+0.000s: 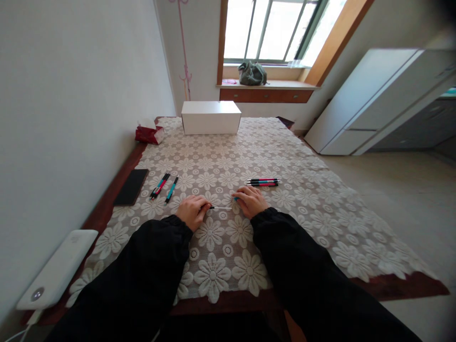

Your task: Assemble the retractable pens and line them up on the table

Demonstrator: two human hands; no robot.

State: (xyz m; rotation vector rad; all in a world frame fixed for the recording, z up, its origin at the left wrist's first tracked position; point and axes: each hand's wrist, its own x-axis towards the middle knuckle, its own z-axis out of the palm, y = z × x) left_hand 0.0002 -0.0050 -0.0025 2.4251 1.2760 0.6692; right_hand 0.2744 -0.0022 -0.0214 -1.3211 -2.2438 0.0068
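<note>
My left hand (193, 211) is closed on the black end of a pen (212, 207), most of it hidden in the fingers. A thin white refill (223, 208) sticks out from that end toward the right. My right hand (251, 201) pinches a teal pen barrel (235, 198), of which only a bit shows. Left of my hands lie a teal-and-black pen (172, 189) and a small group of pens (160, 185) in black and red. Beyond my right hand, several pens (262, 182) lie side by side.
A white lace tablecloth (210, 275) covers the table. A white box (211, 118) stands at the far end, with a red tissue pack (149, 134) to its left. At the left edge are a dark flat tablet-like object (131, 187) and a white cabled device (59, 268).
</note>
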